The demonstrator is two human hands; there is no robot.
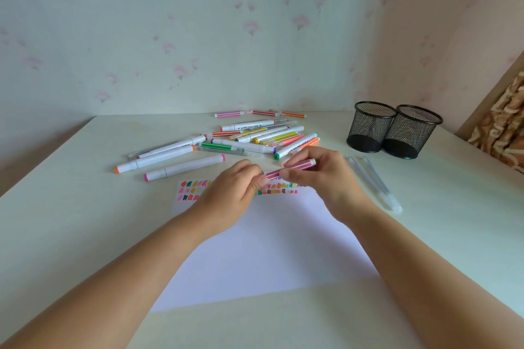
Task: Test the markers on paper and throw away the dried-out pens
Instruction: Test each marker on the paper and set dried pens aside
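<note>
Both my hands hold one pink striped marker (295, 168) above the far edge of a white paper sheet (266, 249). My left hand (235, 187) pinches its near end, where the cap would be, hidden by my fingers. My right hand (320, 170) grips the barrel. Rows of small coloured test marks (195, 191) run along the top of the paper. A heap of mixed markers (255, 137) lies behind the hands.
Two black mesh pen cups (371, 127) (411, 132) stand at the back right. Two clear pens (374, 183) lie right of the paper. Three thin markers (261, 113) rest by the back wall. The table's left edge (42, 161) slants away.
</note>
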